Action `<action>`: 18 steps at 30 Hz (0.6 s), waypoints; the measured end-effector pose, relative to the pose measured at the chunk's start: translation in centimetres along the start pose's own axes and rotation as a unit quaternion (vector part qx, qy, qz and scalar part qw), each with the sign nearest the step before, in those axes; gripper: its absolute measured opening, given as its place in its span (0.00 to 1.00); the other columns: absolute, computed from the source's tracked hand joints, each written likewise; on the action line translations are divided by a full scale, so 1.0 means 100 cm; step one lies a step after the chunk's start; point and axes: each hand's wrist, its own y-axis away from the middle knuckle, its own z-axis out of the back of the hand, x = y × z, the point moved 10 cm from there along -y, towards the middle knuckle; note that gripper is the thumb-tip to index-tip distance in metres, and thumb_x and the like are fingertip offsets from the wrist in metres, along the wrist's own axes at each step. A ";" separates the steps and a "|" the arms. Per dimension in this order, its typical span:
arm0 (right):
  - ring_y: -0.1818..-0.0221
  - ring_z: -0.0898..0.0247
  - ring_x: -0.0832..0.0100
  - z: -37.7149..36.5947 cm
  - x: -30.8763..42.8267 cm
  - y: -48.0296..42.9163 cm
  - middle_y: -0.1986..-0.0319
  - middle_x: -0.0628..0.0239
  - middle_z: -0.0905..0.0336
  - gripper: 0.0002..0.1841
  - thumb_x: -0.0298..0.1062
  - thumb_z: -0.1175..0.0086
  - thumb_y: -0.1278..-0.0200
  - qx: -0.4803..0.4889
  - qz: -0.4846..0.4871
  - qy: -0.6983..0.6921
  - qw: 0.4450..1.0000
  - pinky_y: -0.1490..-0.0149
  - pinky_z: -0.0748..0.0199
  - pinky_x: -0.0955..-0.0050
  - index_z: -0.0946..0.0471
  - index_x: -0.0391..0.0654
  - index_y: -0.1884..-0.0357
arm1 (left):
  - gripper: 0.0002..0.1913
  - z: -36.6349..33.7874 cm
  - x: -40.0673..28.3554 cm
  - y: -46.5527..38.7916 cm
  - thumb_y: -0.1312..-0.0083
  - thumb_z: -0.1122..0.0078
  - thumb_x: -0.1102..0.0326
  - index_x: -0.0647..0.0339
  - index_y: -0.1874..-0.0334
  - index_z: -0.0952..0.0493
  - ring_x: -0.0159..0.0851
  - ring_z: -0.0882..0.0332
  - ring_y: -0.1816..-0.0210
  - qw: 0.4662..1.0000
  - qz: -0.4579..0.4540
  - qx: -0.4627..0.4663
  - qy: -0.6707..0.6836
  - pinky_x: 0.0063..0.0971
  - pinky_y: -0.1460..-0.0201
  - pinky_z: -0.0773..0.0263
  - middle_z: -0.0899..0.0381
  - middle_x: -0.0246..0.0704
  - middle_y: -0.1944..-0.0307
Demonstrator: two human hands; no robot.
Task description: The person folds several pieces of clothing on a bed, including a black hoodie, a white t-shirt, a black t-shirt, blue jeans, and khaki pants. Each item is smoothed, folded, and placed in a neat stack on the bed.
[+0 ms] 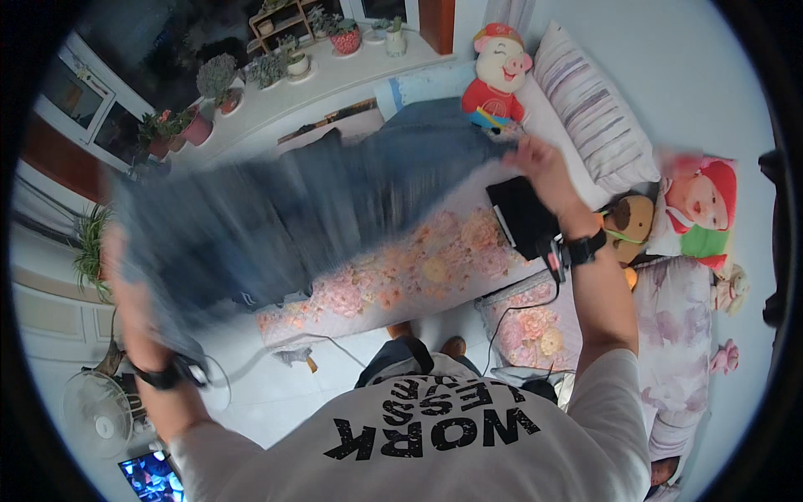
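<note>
A blue denim garment (301, 207), blurred by motion, is spread in the air between my two hands over a flower-patterned sofa cover (433, 257). My left hand (116, 251), also blurred, grips its left end. At the far right end, my right hand (538, 164) has its fingers closed on the garment's edge. Just below that hand lies a black flat object (522, 213) whose kind I cannot tell. Each wrist wears a black strap with a small device, and a thin cable runs from the right one.
Several potted plants (219, 81) line the windowsill (276, 106). A plush pig (499, 75) and a striped cushion (593, 113) rest at the sofa's right end. A white fan (100, 420) and a lit screen (150, 477) stand at lower left. Cables cross the tiled floor (282, 383).
</note>
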 end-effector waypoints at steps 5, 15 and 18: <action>0.66 0.25 0.76 -0.082 -0.221 0.134 0.70 0.72 0.23 0.08 0.20 0.39 0.43 0.157 -0.160 0.146 0.964 0.56 0.24 0.76 0.21 0.41 0.62 | 0.13 -0.049 0.199 0.204 0.47 0.27 0.76 0.56 0.65 0.24 0.35 0.21 0.56 0.851 0.267 0.451 0.014 0.28 0.52 0.27 0.20 0.34 0.60; 0.46 0.25 0.57 -0.215 -0.376 0.262 0.47 0.58 0.22 0.19 0.42 0.36 0.42 0.349 -0.283 0.221 0.866 0.41 0.28 0.62 0.20 0.51 0.49 | 0.14 -0.055 0.378 0.369 0.49 0.26 0.78 0.61 0.66 0.25 0.33 0.21 0.60 0.802 0.306 0.489 -0.153 0.24 0.56 0.27 0.21 0.33 0.61; 0.41 0.28 0.56 -0.249 -0.348 0.213 0.42 0.57 0.26 0.20 0.44 0.38 0.39 0.378 -0.251 0.168 0.875 0.38 0.31 0.62 0.22 0.50 0.46 | 0.14 -0.059 0.356 0.351 0.48 0.26 0.79 0.62 0.66 0.25 0.33 0.21 0.60 0.806 0.308 0.483 -0.146 0.24 0.56 0.27 0.21 0.33 0.61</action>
